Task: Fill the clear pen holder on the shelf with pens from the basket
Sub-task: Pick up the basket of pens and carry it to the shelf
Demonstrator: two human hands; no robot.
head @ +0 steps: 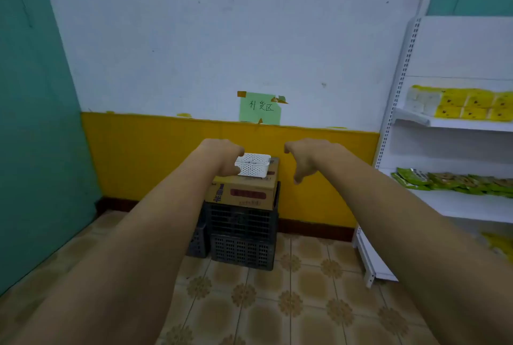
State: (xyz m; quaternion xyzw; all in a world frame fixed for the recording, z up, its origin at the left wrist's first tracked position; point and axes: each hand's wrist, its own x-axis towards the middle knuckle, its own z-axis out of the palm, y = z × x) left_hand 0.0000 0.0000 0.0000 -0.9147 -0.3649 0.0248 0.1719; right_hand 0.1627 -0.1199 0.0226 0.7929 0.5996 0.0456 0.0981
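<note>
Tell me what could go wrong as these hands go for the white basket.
1. The basket sits on a cardboard box atop stacked black crates. A one-sided pull by the left hand could tip it, since the right hand is apart from it.
2. No clear pen holder shows on the shelf, so the drop-off spot might be misjudged.

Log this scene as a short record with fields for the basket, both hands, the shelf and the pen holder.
basket: white basket on a cardboard box atop black crates
contents: too small to tell
left hand: at the basket's left end, fingers curved toward it; grip unclear
right hand: right of the basket, apart from it, fingers loose, empty
shelf: at right, yellow packs above, green packs below
pen holder: not in view
</note>
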